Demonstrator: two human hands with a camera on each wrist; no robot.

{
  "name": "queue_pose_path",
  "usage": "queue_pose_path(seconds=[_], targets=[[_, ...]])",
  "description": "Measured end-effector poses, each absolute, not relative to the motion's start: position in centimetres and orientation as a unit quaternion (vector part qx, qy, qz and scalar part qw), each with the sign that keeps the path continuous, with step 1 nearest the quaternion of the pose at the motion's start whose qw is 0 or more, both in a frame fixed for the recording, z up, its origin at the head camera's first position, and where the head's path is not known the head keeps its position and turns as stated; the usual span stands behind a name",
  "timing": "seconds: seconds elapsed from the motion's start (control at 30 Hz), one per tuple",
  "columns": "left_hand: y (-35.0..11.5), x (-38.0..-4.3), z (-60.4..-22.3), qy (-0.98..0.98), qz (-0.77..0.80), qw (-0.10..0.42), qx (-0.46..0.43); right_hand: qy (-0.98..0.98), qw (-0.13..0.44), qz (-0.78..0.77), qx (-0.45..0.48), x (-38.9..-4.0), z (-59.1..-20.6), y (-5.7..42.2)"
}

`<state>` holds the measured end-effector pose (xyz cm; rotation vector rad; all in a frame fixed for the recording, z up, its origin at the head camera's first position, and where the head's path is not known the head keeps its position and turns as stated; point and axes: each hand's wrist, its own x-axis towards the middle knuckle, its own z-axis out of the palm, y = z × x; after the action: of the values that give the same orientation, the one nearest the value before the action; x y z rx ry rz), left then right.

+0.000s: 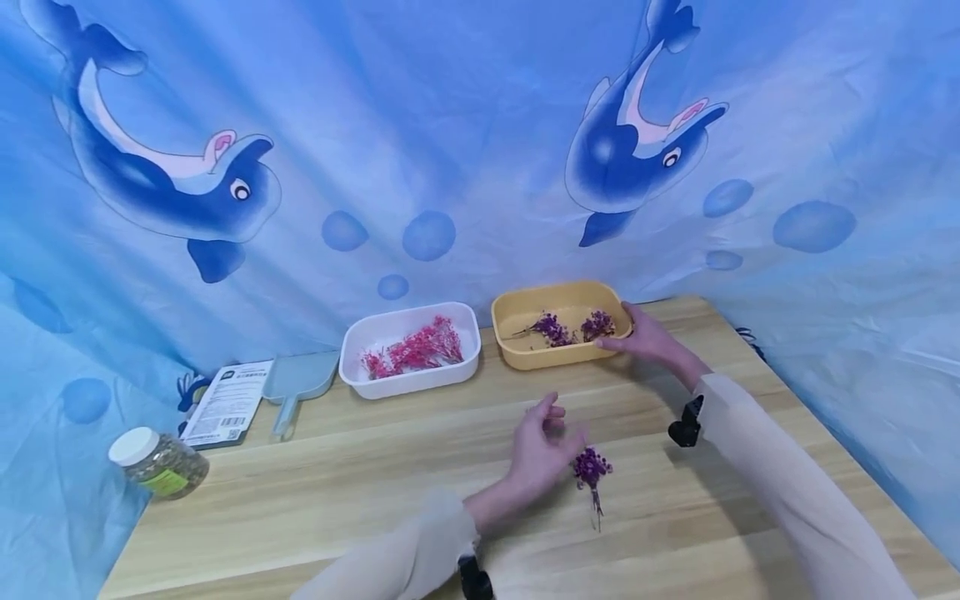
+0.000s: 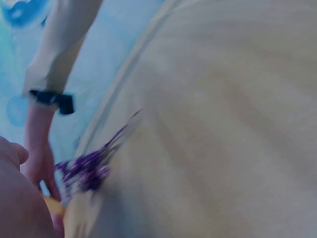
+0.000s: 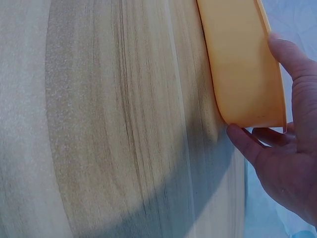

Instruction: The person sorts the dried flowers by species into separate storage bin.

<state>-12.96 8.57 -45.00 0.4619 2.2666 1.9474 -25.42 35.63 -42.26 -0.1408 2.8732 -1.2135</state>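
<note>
My right hand (image 1: 648,335) grips the right end of a yellow plastic tray (image 1: 555,360), with its thumb at the rim in the right wrist view (image 3: 277,144). Inside that tray lie dried purple flower sprigs (image 1: 555,329). Closer to me, my left hand (image 1: 542,446) hovers low over the table, its fingers loosely bent and partly blurred. Just right of its thumb is a small bunch of purple dried flowers (image 1: 592,468), stems toward me. In the left wrist view the bunch (image 2: 89,171) shows beside the hand, not between its fingers.
Left of the yellow tray stands a white tray (image 1: 408,383) with pink dried flowers (image 1: 420,346). Farther left on the wooden table (image 1: 337,492) are a light blue dustpan (image 1: 300,377), a printed packet (image 1: 228,404) and a white-lidded jar (image 1: 161,462). A dolphin-print curtain (image 1: 450,125) hangs behind.
</note>
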Motion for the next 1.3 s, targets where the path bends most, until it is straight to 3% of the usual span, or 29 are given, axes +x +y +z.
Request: queue_pose_path(seconds=[0.4,1.3], targets=[[8.5,-6.9,-47.5,0.8,0.571,0.042,0.179,0.918,0.007,-0.394,-0.048,-25.1,-42.6,36.0],[9.9,-7.6,-47.8,0.842,0.513,0.007,0.169,0.915,0.008,-0.4,-0.054,-25.4,-42.0,35.7]])
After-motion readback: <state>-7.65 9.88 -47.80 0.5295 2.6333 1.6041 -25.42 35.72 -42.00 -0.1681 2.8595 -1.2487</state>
